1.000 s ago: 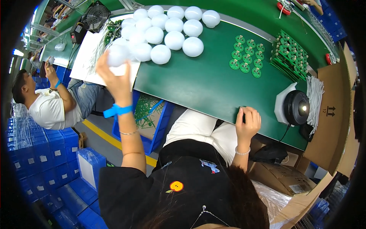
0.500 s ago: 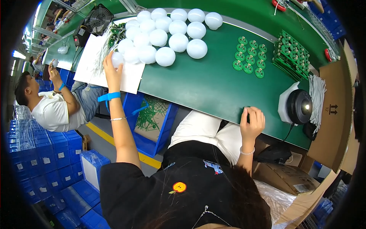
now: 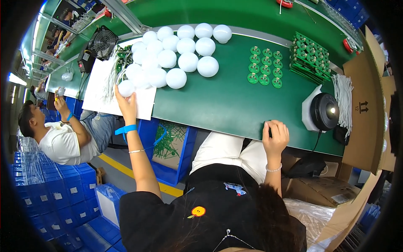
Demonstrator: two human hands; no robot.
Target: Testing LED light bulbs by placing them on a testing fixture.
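Lowered since earlier, the outstretched left hand point(image 3: 129, 106) grasps a white globe point(image 3: 126, 88), the right hand point(image 3: 276, 137) lightly curled, hold unclear.

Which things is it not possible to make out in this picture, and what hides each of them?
All in the head view:
Right grip: curled fingers hide the palm, so whether it holds something is unclear.
Globe: the left grip partly covers its near edge.
Bin: its far end is hidden under the table.
Carton: right side cut off by the dark lens rim.
Thing held by the other person: too small to identify.
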